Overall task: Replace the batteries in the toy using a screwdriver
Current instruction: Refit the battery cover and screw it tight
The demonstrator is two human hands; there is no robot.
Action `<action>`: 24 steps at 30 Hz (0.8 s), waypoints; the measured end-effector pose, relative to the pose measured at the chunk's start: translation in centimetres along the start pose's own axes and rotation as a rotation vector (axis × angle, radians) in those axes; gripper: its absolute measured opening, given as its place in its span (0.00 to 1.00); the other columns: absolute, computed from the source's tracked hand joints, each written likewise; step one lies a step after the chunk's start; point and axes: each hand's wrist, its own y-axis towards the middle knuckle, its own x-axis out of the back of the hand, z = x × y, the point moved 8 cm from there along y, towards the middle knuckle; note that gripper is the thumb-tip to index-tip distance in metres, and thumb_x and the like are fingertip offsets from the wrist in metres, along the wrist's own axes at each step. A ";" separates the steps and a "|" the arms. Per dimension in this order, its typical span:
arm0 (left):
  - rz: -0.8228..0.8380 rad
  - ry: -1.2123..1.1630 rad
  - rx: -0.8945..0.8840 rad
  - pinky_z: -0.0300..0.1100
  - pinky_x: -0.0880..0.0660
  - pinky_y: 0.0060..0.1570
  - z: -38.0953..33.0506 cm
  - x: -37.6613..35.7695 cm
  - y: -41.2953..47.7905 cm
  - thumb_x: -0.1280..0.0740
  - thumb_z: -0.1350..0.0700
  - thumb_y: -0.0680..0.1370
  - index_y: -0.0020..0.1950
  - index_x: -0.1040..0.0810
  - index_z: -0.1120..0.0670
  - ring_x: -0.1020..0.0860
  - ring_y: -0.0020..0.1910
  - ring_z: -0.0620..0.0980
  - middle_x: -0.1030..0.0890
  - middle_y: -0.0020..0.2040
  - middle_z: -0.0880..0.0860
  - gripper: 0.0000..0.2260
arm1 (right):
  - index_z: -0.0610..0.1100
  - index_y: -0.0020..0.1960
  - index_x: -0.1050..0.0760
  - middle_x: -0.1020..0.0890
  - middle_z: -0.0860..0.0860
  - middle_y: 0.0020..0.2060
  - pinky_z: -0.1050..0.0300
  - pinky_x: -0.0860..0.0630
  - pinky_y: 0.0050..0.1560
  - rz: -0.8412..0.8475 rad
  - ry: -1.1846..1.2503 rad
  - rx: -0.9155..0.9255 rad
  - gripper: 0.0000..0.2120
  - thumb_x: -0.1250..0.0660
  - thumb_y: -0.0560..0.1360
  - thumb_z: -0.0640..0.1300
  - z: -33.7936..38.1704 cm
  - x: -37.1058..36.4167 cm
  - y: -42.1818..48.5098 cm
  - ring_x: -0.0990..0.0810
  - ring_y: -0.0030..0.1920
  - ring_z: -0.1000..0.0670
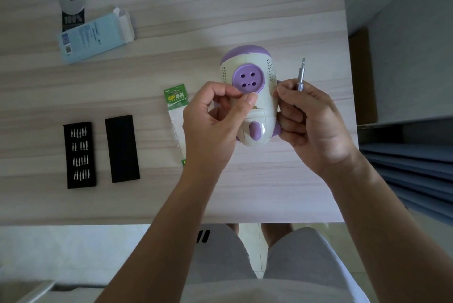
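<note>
Nearest, left hand (210,126): fingers curled on the toy (252,97), thumb and forefinger pinching, perhaps a small part.
Right hand (311,121): fingers gripping the screwdriver (301,74), tip up, at toy's right.
Toy: held above the table (171,199).
Battery pack (176,116): just left of toy.
Bit tray (79,154): well left of toy.

The toy (266,97) is coloured cream with purple trim and dotted panels. The screwdriver (300,74) is finished in silver, the battery pack (176,97) topped in green, the desk (220,21) grained in pale wood.
</note>
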 end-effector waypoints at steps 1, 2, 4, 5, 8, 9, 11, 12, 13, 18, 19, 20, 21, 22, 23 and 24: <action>0.005 -0.005 0.008 0.57 0.27 0.23 0.1 0.0 0.0 0.25 0.59 0.75 0.42 0.22 0.54 0.25 0.32 0.56 0.26 0.33 0.47 0.07 | 0.46 0.42 0.27 0.42 0.50 0.29 0.63 0.48 0.23 -0.005 -0.001 0.000 0.05 0.36 0.77 0.43 0.0 0.0 0.0 0.49 0.28 0.52; 0.009 -0.013 0.018 0.57 0.26 0.23 0.2 -0.1 0.0 0.25 0.58 0.75 0.42 0.22 0.53 0.24 0.32 0.58 0.25 0.34 0.48 0.06 | 0.46 0.42 0.27 0.42 0.50 0.29 0.63 0.49 0.23 -0.010 -0.003 -0.001 0.04 0.35 0.76 0.43 0.1 0.0 0.0 0.49 0.28 0.52; 0.021 -0.053 0.035 0.56 0.26 0.24 0.5 -0.1 0.1 0.27 0.55 0.77 0.42 0.22 0.52 0.24 0.31 0.60 0.25 0.34 0.48 0.05 | 0.46 0.42 0.26 0.42 0.50 0.29 0.63 0.49 0.23 -0.023 -0.012 -0.001 0.05 0.35 0.76 0.45 0.3 -0.1 -0.2 0.49 0.29 0.52; 0.025 -0.073 0.040 0.50 0.27 0.24 0.5 -0.1 0.2 0.29 0.54 0.78 0.43 0.22 0.52 0.25 0.30 0.57 0.26 0.33 0.49 0.05 | 0.45 0.43 0.25 0.42 0.50 0.30 0.62 0.49 0.24 -0.032 -0.017 -0.004 0.07 0.36 0.77 0.47 0.4 0.0 -0.3 0.49 0.29 0.51; 0.050 -0.096 0.034 0.36 0.31 0.25 0.2 0.0 0.3 0.34 0.57 0.81 0.46 0.25 0.55 0.29 0.26 0.44 0.28 0.36 0.55 0.05 | 0.42 0.49 0.20 0.39 0.50 0.31 0.59 0.50 0.25 -0.076 0.030 -0.018 0.17 0.44 0.82 0.50 1.0 0.4 -1.1 0.48 0.31 0.51; 0.069 -0.103 0.025 0.35 0.31 0.24 0.0 0.1 0.2 0.35 0.58 0.81 0.47 0.25 0.55 0.29 0.26 0.43 0.27 0.38 0.56 0.04 | 0.40 0.53 0.19 0.38 0.50 0.32 0.59 0.49 0.25 -0.098 0.041 -0.016 0.18 0.46 0.83 0.48 1.3 0.8 -1.6 0.47 0.32 0.50; 0.108 -0.086 -0.007 0.34 0.31 0.26 -0.1 0.5 0.4 0.34 0.59 0.81 0.50 0.25 0.55 0.28 0.27 0.42 0.25 0.42 0.54 0.02 | 0.41 0.59 0.20 0.34 0.50 0.33 0.58 0.48 0.27 -0.159 -0.017 0.009 0.16 0.46 0.83 0.42 2.2 1.6 -2.7 0.44 0.31 0.51; 0.123 -0.065 -0.026 0.34 0.31 0.27 -0.2 0.8 0.5 0.33 0.58 0.80 0.51 0.25 0.53 0.28 0.28 0.43 0.24 0.42 0.51 0.02 | 0.42 0.60 0.20 0.32 0.50 0.33 0.57 0.47 0.28 -0.194 -0.073 0.033 0.15 0.44 0.84 0.40 2.7 1.9 -3.4 0.41 0.31 0.52; 0.140 -0.046 -0.040 0.35 0.31 0.29 -0.1 1.0 0.7 0.33 0.56 0.79 0.51 0.25 0.51 0.28 0.28 0.43 0.24 0.42 0.49 0.03 | 0.44 0.61 0.20 0.29 0.49 0.34 0.57 0.46 0.29 -0.229 -0.133 0.063 0.14 0.43 0.84 0.39 3.3 2.2 -3.9 0.37 0.30 0.53; 0.214 0.146 -0.196 0.38 0.30 0.38 -1.1 2.1 0.9 0.31 0.55 0.76 0.55 0.27 0.50 0.27 0.40 0.41 0.26 0.46 0.46 0.09 | 0.44 0.57 0.24 0.19 0.48 0.35 0.56 0.33 0.26 -0.404 -0.375 0.203 0.06 0.34 0.80 0.40 5.2 1.9 -7.0 0.24 0.30 0.49; 0.224 0.218 -0.258 0.38 0.30 0.41 -1.5 2.4 1.0 0.31 0.55 0.75 0.56 0.27 0.51 0.27 0.45 0.41 0.26 0.50 0.47 0.11 | 0.43 0.54 0.23 0.18 0.48 0.35 0.56 0.33 0.27 -0.425 -0.386 0.235 0.04 0.33 0.80 0.39 5.4 1.6 -7.6 0.23 0.30 0.48; 0.242 0.290 -0.322 0.39 0.29 0.45 -1.8 2.5 1.1 0.30 0.55 0.74 0.59 0.26 0.53 0.27 0.51 0.43 0.27 0.54 0.49 0.14 | 0.43 0.52 0.22 0.18 0.48 0.35 0.56 0.32 0.27 -0.443 -0.392 0.266 0.03 0.32 0.79 0.39 5.5 1.3 -8.1 0.22 0.30 0.47; 0.276 0.348 -0.371 0.41 0.28 0.51 -1.9 2.4 1.3 0.29 0.54 0.74 0.62 0.26 0.54 0.28 0.58 0.44 0.28 0.60 0.50 0.17 | 0.43 0.50 0.21 0.17 0.47 0.36 0.55 0.31 0.26 -0.461 -0.396 0.294 0.02 0.31 0.78 0.39 5.5 0.9 -8.5 0.21 0.30 0.46; 0.323 0.382 -0.400 0.43 0.28 0.58 -1.9 2.2 1.4 0.29 0.54 0.74 0.65 0.26 0.54 0.30 0.64 0.46 0.30 0.65 0.51 0.21 | 0.44 0.49 0.19 0.16 0.46 0.36 0.55 0.30 0.26 -0.479 -0.399 0.315 0.02 0.29 0.77 0.39 5.5 0.4 -8.9 0.20 0.30 0.45; 0.375 0.396 -0.418 0.44 0.31 0.65 -1.8 1.9 1.6 0.29 0.52 0.73 0.69 0.28 0.54 0.33 0.70 0.48 0.32 0.70 0.53 0.24 | 0.44 0.48 0.18 0.15 0.45 0.37 0.55 0.28 0.27 -0.497 -0.404 0.333 0.02 0.28 0.76 0.39 5.4 0.0 -9.1 0.19 0.31 0.45; 0.421 0.402 -0.436 0.43 0.36 0.70 -1.9 1.5 1.6 0.30 0.51 0.74 0.71 0.29 0.53 0.37 0.74 0.50 0.35 0.74 0.54 0.27 | 0.45 0.47 0.17 0.15 0.45 0.37 0.56 0.27 0.27 -0.514 -0.410 0.346 0.03 0.27 0.75 0.39 5.3 -0.5 -9.3 0.18 0.31 0.45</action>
